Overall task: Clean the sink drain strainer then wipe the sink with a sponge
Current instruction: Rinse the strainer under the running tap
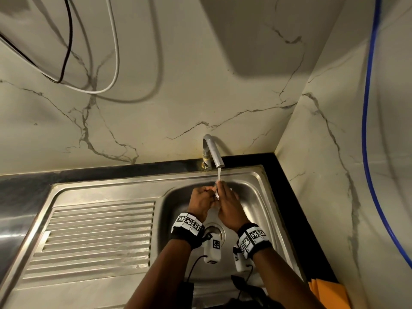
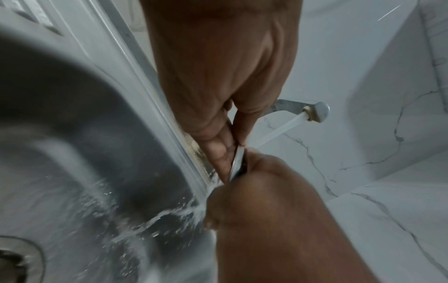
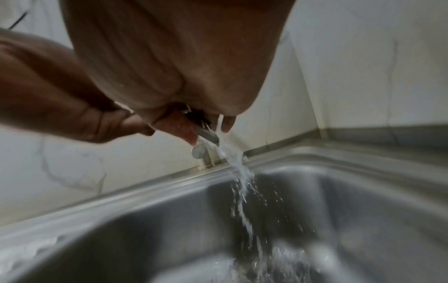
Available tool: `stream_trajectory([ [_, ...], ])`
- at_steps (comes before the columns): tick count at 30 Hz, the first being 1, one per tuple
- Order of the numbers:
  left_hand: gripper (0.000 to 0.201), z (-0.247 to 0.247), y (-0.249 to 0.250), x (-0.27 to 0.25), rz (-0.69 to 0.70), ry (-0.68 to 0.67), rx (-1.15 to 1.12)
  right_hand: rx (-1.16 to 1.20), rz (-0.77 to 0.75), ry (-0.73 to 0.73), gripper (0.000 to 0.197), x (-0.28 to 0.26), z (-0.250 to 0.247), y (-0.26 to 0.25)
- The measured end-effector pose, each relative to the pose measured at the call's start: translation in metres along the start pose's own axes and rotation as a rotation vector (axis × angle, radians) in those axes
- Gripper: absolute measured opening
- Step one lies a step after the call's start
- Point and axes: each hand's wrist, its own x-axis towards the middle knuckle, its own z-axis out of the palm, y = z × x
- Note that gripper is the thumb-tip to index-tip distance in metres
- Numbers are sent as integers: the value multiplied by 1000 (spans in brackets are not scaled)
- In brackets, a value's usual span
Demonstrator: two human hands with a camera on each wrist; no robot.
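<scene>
Both hands hold the metal drain strainer [image 1: 216, 194] under water running from the tap [image 1: 211, 152], above the back of the steel sink basin [image 1: 252, 197]. My left hand [image 1: 207, 192] pinches the strainer's thin rim [image 2: 238, 162] between thumb and fingers. From the other side, my right hand [image 1: 221, 191] grips the strainer [image 3: 206, 134] with its thumb and fingertips. Water spills off the strainer into the basin [image 3: 339, 201]. The open drain hole [image 1: 215, 230] lies below my wrists. No sponge is in view.
A ribbed steel drainboard [image 1: 95, 237] lies left of the basin. Marble walls close in behind and on the right. Black and white cables [image 1: 111, 63] hang at upper left, and a blue hose [image 1: 367, 108] runs down the right wall. An orange object [image 1: 327, 293] sits at lower right.
</scene>
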Motion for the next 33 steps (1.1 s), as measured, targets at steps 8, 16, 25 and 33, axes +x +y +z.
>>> stream_trajectory([
  [8, 29, 0, 12, 9, -29, -49, 6, -285, -198, 24, 79, -50, -8, 3],
  [16, 26, -2, 13, 9, -56, -59, 18, -362, -146, 95, 78, -26, 5, 1],
  [25, 30, -23, 5, -1, 43, -41, -87, 524, 185, -137, 54, 26, -4, 10],
  [33, 17, -32, 11, -4, -49, -143, 172, 885, 385, 75, 26, 28, -27, 23],
])
